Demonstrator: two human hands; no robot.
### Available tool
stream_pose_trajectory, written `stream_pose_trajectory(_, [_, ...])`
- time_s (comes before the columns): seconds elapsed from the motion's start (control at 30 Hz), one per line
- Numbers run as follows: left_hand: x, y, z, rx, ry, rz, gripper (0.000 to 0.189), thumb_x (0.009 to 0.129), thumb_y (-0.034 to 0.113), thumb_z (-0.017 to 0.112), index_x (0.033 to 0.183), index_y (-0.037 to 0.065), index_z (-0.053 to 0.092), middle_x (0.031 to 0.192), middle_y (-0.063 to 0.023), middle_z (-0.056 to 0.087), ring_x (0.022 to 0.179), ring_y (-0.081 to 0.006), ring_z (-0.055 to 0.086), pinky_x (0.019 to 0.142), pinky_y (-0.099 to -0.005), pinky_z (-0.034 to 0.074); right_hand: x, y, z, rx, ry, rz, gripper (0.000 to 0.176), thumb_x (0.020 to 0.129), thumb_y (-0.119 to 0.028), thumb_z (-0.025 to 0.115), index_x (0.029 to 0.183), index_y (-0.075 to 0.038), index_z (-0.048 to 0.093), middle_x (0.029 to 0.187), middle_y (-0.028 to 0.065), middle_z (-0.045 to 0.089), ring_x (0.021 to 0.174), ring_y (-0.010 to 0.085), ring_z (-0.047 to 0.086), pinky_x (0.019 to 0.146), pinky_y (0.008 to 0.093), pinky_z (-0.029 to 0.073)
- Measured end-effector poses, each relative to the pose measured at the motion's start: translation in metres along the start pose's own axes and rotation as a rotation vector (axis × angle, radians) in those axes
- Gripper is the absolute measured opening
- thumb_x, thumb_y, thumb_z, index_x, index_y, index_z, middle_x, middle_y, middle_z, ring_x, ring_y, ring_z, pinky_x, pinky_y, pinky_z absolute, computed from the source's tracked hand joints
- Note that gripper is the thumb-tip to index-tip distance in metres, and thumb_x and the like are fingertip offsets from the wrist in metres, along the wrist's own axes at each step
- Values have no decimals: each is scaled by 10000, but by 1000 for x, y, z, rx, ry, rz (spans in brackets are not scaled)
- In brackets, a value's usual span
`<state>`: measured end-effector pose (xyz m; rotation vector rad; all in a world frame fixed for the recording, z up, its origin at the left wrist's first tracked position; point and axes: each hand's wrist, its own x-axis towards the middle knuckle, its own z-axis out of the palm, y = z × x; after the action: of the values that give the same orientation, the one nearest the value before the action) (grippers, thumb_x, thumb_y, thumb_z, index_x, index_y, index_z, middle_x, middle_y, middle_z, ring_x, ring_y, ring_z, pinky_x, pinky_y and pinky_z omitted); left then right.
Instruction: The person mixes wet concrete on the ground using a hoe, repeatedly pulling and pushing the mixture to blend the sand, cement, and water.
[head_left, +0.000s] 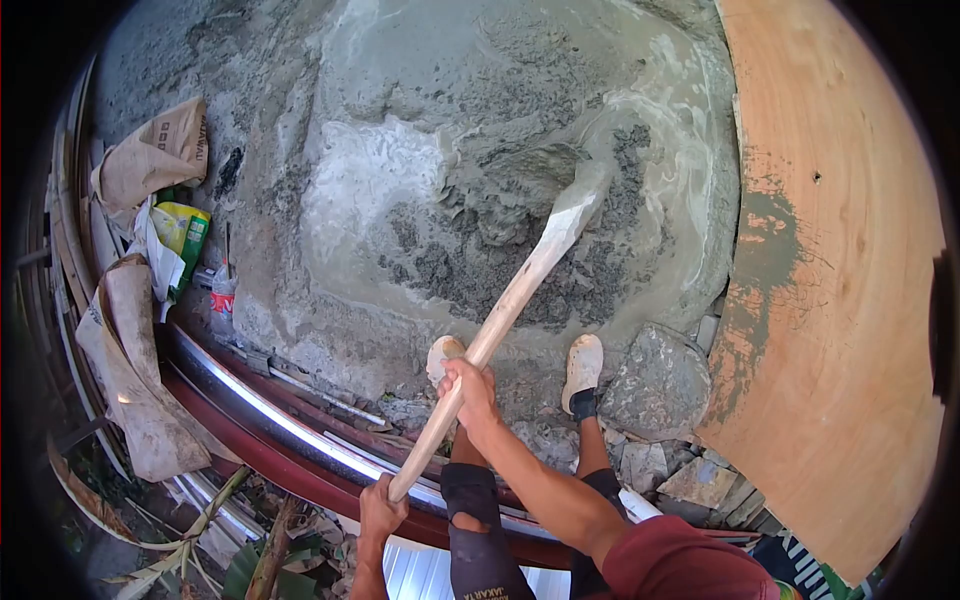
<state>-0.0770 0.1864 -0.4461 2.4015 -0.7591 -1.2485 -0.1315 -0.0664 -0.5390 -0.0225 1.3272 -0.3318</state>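
A hoe [510, 297] with a long wooden handle slants across the middle of the view. My right hand [470, 388] wraps around the handle about halfway down. Near the butt end, my left hand [381, 510] is closed on the same handle. The far end of the hoe is smeared with grey cement, and its blade is mostly hidden in the wet mix. Around it lies wet grey mortar [520, 190] with darker, coarser lumps. A patch of pale cement powder [375, 170] sits to the left of the blade.
My shoes [582, 365] stand at the mix's near edge, beside a large stone [658, 382]. A plywood sheet [830, 250] flanks the right. Paper sacks [155, 155], a plastic bottle [222, 300] and a dark red metal channel [300, 425] lie left and near my feet.
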Motion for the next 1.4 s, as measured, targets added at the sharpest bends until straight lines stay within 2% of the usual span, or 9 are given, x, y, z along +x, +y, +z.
stream_pose_trajectory(0.13, [-53,39,-35,-22,14,-91,159,709,87,692,794,23,573,652,-242,595,656,-472,597,568,-498,475,-41,15,0,20,85,111,187,766,-34,643,762,-77,460,610,19,464,471,158,476,456,323,425])
stream_pose_trajectory(0.37, [29,54,46,96,0,-13,168,705,84,688,800,5,573,649,-277,594,671,-476,613,592,-528,490,50,-48,-18,-62,96,14,141,779,-50,619,711,-42,495,617,24,470,476,148,466,458,313,424])
stream_pose_trajectory(0.57, [89,136,102,2,-66,68,246,728,93,676,927,10,558,741,-314,619,757,-499,615,655,-547,502,71,-162,-48,-75,-28,-123,109,762,-16,618,746,-53,517,620,16,465,494,128,461,440,297,407])
stream_pose_trajectory(0.73, [247,265,159,-87,-45,287,294,753,111,650,1014,7,563,796,-301,646,786,-494,630,719,-552,515,128,-339,-57,-182,-68,-542,188,853,-81,680,933,-56,512,703,47,512,528,150,511,463,299,479])
stream_pose_trajectory(0.83, [322,369,194,54,-2,356,311,752,119,636,1038,12,578,859,-278,668,814,-468,661,762,-540,532,151,-408,-67,-438,223,-732,182,859,-102,667,912,-8,521,694,57,515,511,167,525,438,316,475])
stream_pose_trajectory(0.93, [352,441,213,164,88,407,223,822,85,609,1036,23,624,945,-187,700,864,-360,700,733,-441,561,169,-444,-89,-553,305,-675,191,861,-108,648,896,45,541,661,80,533,484,189,530,424,337,468])
stream_pose_trajectory(1.03, [345,441,212,388,-16,446,188,847,74,596,1025,31,638,995,-138,704,896,-317,705,740,-401,566,167,-431,-99,-671,330,-523,191,862,-97,625,890,80,556,632,100,541,473,215,536,409,369,461])
stream_pose_trajectory(1.1, [328,399,207,430,-45,488,204,845,70,596,1042,28,622,991,-140,702,904,-309,705,745,-395,567,174,-390,-109,-610,385,-485,193,857,-82,618,908,93,553,624,117,536,484,237,550,403,398,467])
stream_pose_trajectory(1.4, [243,278,161,382,-54,441,263,845,61,539,1105,26,513,879,-191,673,777,-375,682,683,-476,538,157,-292,-98,-602,362,-449,209,812,-58,677,918,78,558,686,97,526,506,218,551,423,392,495])
